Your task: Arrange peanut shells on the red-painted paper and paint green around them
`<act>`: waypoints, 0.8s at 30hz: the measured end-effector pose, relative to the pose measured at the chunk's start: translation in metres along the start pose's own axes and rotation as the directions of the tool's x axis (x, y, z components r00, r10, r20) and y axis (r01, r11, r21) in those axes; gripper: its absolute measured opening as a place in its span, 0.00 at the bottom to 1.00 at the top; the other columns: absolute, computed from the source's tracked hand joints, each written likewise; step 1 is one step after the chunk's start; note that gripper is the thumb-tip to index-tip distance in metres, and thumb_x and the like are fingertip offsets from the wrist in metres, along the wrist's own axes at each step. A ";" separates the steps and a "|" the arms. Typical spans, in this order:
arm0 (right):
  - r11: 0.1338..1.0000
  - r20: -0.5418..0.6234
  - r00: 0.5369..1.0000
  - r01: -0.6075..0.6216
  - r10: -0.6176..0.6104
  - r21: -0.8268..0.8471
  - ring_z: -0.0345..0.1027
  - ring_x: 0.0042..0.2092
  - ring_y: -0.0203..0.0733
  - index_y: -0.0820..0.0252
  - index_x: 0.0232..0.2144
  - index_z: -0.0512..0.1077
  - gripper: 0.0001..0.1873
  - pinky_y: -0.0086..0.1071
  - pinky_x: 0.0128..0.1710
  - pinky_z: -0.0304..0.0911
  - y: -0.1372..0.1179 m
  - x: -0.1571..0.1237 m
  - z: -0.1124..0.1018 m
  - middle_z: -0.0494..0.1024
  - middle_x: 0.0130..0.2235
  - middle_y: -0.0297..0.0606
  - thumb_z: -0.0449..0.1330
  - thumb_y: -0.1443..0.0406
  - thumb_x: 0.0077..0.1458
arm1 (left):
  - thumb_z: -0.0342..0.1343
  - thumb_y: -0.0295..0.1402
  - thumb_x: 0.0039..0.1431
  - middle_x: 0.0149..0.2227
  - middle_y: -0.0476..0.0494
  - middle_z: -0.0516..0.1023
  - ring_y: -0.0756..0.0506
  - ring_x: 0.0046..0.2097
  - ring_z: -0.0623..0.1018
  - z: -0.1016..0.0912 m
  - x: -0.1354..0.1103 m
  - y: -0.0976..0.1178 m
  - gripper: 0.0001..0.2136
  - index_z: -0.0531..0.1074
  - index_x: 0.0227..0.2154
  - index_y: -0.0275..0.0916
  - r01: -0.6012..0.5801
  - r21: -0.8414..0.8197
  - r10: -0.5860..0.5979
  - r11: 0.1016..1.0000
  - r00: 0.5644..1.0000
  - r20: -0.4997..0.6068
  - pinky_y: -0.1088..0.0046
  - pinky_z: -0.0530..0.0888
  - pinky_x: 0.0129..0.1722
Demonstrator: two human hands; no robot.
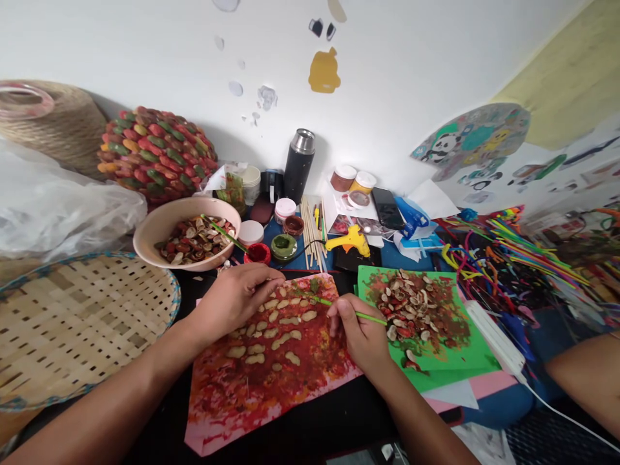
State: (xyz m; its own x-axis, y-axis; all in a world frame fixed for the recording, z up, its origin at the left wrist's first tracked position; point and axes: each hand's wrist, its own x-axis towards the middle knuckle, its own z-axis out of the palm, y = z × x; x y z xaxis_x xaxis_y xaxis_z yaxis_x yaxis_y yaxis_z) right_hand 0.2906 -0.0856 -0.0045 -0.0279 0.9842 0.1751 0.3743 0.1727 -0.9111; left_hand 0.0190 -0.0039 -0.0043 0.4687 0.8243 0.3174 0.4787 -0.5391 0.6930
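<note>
My right hand point(361, 332) grips a thin green-handled paintbrush point(371, 318), its tip pointing left over the upper part of a paint-smeared pink sheet point(232, 413). Near that tip is a green-painted spot. My left hand point(237, 297) is over the sheet's upper left edge, fingers curled and pressed together; whatever they pinch is hidden. Several unpainted peanut shells point(255, 358) lie in rough rows on the sheet between my hands. Beyond them stand open paint jars, one green point(283, 247) and one red point(257, 253).
A bowl point(145, 242) of shell pieces with a brush stands at left, behind a woven bamboo tray point(87, 323). Right lie green sheets point(465, 349) with painted shells, and a white power strip point(494, 336). A yellow glue gun point(349, 242) and black flask point(299, 168) are behind.
</note>
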 end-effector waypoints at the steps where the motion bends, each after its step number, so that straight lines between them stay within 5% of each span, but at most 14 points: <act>1: 1.000 0.002 1.000 -0.003 0.003 -0.003 0.71 0.22 0.37 0.57 0.31 0.77 0.27 0.28 0.26 0.64 0.000 -0.001 -0.001 0.74 0.21 0.31 0.54 0.50 0.79 | 0.52 0.42 0.78 0.41 0.44 0.89 0.43 0.42 0.87 0.000 0.000 0.000 0.16 0.83 0.42 0.41 -0.003 0.002 0.003 1.000 1.000 0.000 0.68 0.80 0.46; 24: 0.977 0.066 0.992 0.119 -0.109 -0.175 0.71 0.25 0.40 0.54 0.31 0.79 0.28 0.31 0.31 0.68 -0.007 0.003 0.001 0.77 0.24 0.33 0.51 0.50 0.79 | 0.51 0.42 0.78 0.41 0.44 0.89 0.43 0.41 0.87 0.005 0.002 -0.006 0.17 0.84 0.43 0.42 -0.002 0.002 0.002 1.000 0.998 0.063 0.69 0.81 0.45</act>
State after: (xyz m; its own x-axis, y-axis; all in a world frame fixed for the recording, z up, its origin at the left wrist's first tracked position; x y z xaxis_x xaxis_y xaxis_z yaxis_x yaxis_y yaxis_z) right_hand 0.2872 -0.0838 0.0017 -0.1299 0.9600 0.2481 0.5245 0.2789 -0.8045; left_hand 0.0211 0.0000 -0.0111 0.5154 0.8108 0.2775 0.4795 -0.5413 0.6907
